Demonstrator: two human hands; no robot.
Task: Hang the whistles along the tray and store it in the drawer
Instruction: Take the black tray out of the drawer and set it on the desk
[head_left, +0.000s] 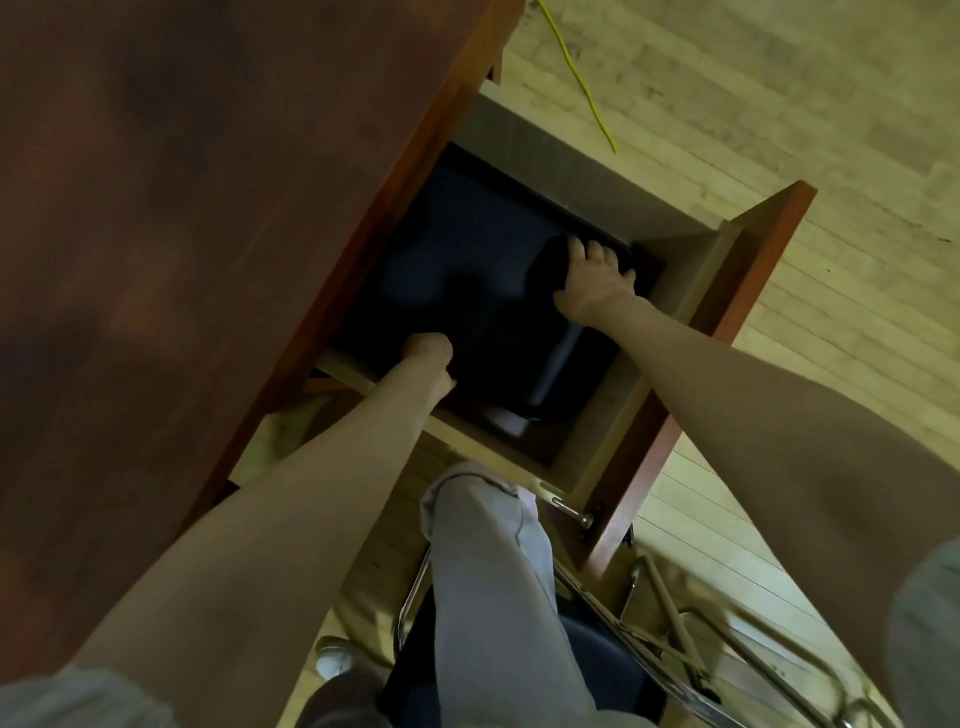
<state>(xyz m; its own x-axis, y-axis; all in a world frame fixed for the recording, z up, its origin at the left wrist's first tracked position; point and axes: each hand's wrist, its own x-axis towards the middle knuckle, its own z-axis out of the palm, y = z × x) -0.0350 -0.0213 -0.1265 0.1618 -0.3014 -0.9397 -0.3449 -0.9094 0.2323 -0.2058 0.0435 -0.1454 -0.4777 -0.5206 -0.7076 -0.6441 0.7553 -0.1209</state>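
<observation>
Tray: the dark tray (467, 244) lay inside the open drawer (597, 447), one end tucked under the table (182, 208) edge and the other reaching toward the drawer's front wall.
Long axis: as far as I could judge, it ran from the table side out to the drawer front, along the drawer's own length.
Left grip: the left grip (428, 358) was clenched on the tray's edge at the drawer's near side wall, close to the table edge.
Right grip: the right grip (597, 275) lay over the tray's rim at the far corner by the drawer front. Its fingertips were lost in the dark, so I could not tell whether it grasped or only pressed.
Whistles: I could not make any out in the shadow.
Key relation: the grips sat on opposite corners, with the tray's middle between them.
Next move, my guess: settle the tray flat, free both grips, then push the drawer front toward the table.
Risk: a rim catching on the drawer wall.
</observation>
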